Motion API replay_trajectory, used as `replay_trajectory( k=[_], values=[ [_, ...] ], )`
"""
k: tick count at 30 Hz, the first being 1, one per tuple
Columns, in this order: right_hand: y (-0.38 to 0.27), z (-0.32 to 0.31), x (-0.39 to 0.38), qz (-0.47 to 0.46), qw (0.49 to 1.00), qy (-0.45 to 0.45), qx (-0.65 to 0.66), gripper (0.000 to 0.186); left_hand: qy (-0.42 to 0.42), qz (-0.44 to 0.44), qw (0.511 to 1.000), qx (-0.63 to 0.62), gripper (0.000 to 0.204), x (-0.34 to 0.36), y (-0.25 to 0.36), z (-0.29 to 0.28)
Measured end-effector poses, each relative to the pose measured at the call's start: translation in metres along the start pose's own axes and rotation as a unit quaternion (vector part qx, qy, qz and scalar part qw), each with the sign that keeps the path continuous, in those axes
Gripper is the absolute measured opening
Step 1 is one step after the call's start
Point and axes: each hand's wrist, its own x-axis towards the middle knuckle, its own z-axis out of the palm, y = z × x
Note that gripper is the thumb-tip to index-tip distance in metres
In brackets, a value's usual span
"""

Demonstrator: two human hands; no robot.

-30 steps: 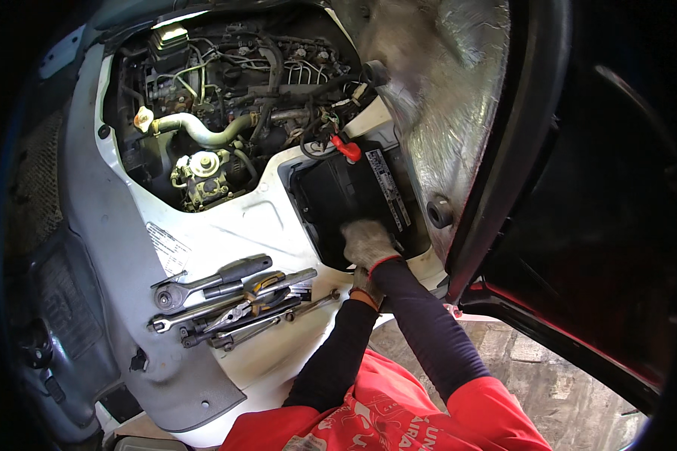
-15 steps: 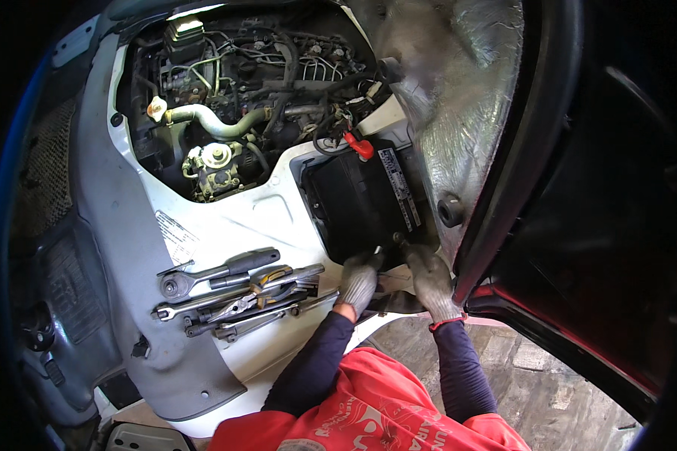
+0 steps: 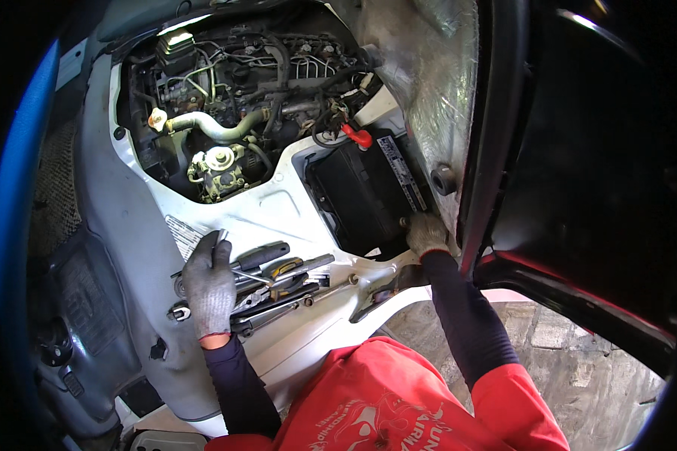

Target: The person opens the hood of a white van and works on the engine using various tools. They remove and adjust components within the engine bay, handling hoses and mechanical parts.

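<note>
Left grip (image 3: 210, 282), mid-left over tools (image 3: 265, 255), seems closed on a slim metal piece (image 3: 222, 236); right grip (image 3: 426, 234), closure unclear, is at the battery (image 3: 359, 194), centre-right, seated in its recess (image 3: 328, 219); work looks unfinished.

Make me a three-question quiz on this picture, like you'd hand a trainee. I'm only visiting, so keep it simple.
1. Fill in: the knit-gloved ____ hand is over part of the cluster of metal hand tools.
2. True or false: the curved bright red cap is at the end of the black rectangular battery farthest from the person.
3. Pick one. The knit-gloved right hand is nearest to:
A) the pale S-shaped hose
B) the near end of the battery
C) the small white-and-orange cap by the engine

Key:
1. left (the left hand)
2. True
3. B
</note>
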Motion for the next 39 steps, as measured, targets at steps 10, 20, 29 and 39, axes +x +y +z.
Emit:
replay_trajectory(
  k=[10, 20, 29, 39],
  values=[
    [-0.013, -0.026, 0.0, -0.058, 0.996, 0.042, -0.06, 0.032, 0.005, -0.032, 0.997, -0.071, 0.035, -0.01, -0.018, -0.014],
    [-0.002, -0.035, -0.022, -0.129, 0.982, -0.131, -0.04, 0.029, 0.03, -0.066, 0.994, -0.076, 0.032, -0.016, -0.037, -0.039],
    [-0.015, 0.001, -0.02, -0.18, 0.978, -0.025, -0.099, 0.02, 0.077, -0.016, 0.996, 0.037, 0.033, -0.023, -0.03, -0.046],
    [-0.016, -0.001, -0.024, -0.037, 0.999, -0.016, -0.018, 0.033, 0.124, -0.043, 0.991, 0.04, 0.036, -0.038, -0.031, -0.075]
  ],
)
